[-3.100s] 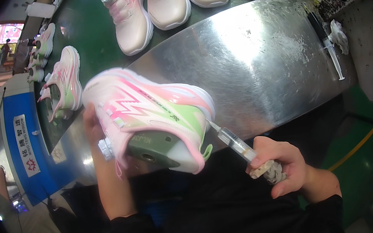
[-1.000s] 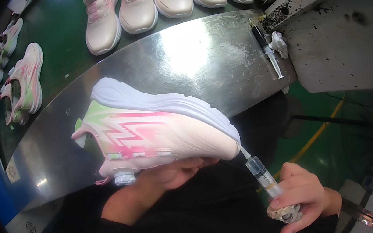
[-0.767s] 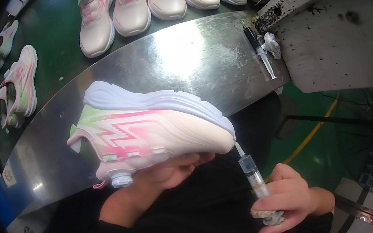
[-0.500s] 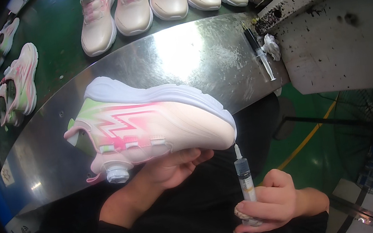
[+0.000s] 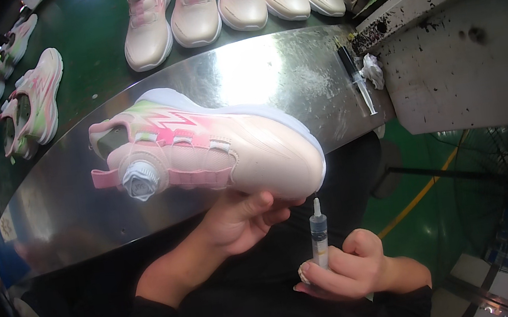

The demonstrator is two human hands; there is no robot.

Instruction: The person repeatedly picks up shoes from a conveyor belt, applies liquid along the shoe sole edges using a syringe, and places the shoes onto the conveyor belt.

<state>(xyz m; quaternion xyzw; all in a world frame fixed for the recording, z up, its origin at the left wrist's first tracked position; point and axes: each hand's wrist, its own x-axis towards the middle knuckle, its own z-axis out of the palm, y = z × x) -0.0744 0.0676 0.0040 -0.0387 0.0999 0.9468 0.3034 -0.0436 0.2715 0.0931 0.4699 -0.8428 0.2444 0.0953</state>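
Note:
A pale pink and cream sneaker (image 5: 266, 150) with a white sole is held up over the metal table edge, its toe to the right. My left hand (image 5: 244, 221) is closed on it from below; some fingers are hidden behind the shoe. A white dial (image 5: 141, 180) sits on the tongue, facing me. In my right hand (image 5: 349, 269), fingers wrapped round its lower barrel, is a clear syringe (image 5: 319, 234) pointing up. The syringe's thin tip is at the lower edge of the toe, where sole and upper meet; whether it touches I cannot tell.
Several matching sneakers (image 5: 195, 12) line the green surface at the back, with another sneaker (image 5: 41, 100) at far left. On the metal table (image 5: 316, 96) lie a dark-filled syringe (image 5: 356, 78) and crumpled white tissue (image 5: 372, 71). A grey metal panel (image 5: 447, 69) bounds the right side.
The sneaker has rolled so its dial and top now face me more, and less of the sole shows. My right hand with the syringe has shifted a little left along the toe.

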